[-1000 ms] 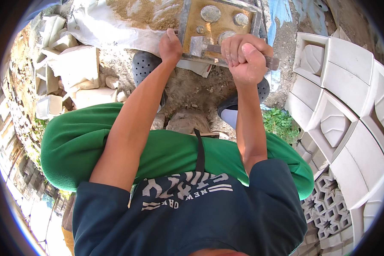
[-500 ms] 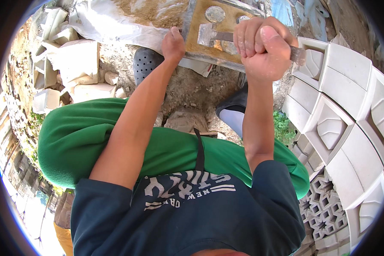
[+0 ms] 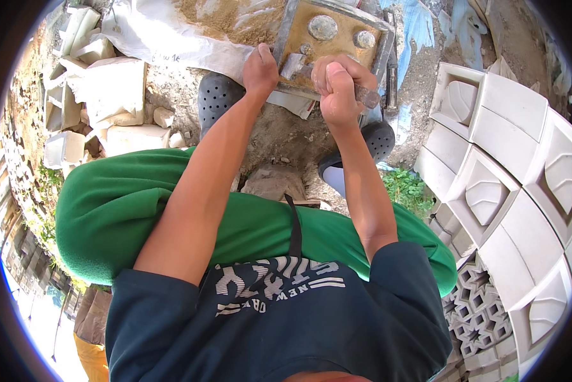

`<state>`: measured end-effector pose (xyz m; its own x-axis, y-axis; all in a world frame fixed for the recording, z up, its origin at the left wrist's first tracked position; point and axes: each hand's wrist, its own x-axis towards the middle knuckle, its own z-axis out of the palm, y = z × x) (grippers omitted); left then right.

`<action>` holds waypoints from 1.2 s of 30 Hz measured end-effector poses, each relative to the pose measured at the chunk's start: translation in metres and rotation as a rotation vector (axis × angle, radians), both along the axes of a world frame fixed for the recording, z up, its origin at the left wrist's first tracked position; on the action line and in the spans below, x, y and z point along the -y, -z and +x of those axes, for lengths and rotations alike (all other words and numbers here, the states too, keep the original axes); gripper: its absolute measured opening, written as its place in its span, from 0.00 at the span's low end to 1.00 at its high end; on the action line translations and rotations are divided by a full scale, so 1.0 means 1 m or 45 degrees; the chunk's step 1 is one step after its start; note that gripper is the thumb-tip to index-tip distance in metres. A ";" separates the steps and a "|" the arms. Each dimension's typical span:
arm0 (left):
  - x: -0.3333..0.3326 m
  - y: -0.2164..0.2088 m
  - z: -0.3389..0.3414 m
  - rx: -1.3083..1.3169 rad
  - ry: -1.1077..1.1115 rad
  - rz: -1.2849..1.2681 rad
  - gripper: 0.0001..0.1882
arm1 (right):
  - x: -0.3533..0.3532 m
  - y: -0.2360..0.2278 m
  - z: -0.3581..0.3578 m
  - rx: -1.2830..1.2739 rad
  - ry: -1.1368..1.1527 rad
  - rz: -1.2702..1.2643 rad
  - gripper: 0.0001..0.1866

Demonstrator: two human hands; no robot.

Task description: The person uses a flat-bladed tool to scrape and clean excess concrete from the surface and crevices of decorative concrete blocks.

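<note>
White moulded blocks (image 3: 108, 95) lie heaped at far left beside a pale sack (image 3: 171, 32) spilling sand. The left hand (image 3: 260, 67) presses its grip, fingers together, on the near edge of a sandy square metal mould (image 3: 334, 38), while the right hand (image 3: 337, 89) is clamped round a metal tool (image 3: 365, 95) lying across that edge. More pale patterned blocks (image 3: 509, 165) are stacked at right.

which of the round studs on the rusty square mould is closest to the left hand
The small stud, just right of the left hand; the two bigger studs sit farther up and right on the mould.
</note>
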<state>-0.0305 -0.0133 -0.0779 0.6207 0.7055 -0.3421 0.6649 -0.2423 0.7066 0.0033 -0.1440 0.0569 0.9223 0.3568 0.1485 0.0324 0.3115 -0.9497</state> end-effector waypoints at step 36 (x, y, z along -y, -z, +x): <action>-0.004 0.011 -0.004 0.084 -0.047 -0.245 0.28 | -0.042 -0.027 -0.005 -0.146 0.519 -0.226 0.19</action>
<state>-0.0340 -0.0089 -0.0888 0.6212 0.6539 -0.4320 0.6213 -0.0749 0.7800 -0.0015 -0.1022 0.0843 0.9996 -0.0275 0.0063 0.0098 0.1273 -0.9918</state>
